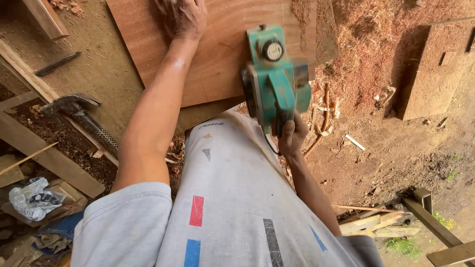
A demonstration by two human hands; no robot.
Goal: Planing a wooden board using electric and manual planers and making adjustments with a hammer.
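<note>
Green electric planer (275, 79) sits at the wooden board's (217, 54) near edge, right hand's (292, 134) fingers wrapped around its handle. Left hand (182, 17) presses flat on the board, fingers spread.

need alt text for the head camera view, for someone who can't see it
Seen from above, a person's right hand grips a green electric planer at the edge of a reddish wooden board, while the left hand presses flat on the board. A hammer lies to the left, with sawdust on the ground to the right.
</note>
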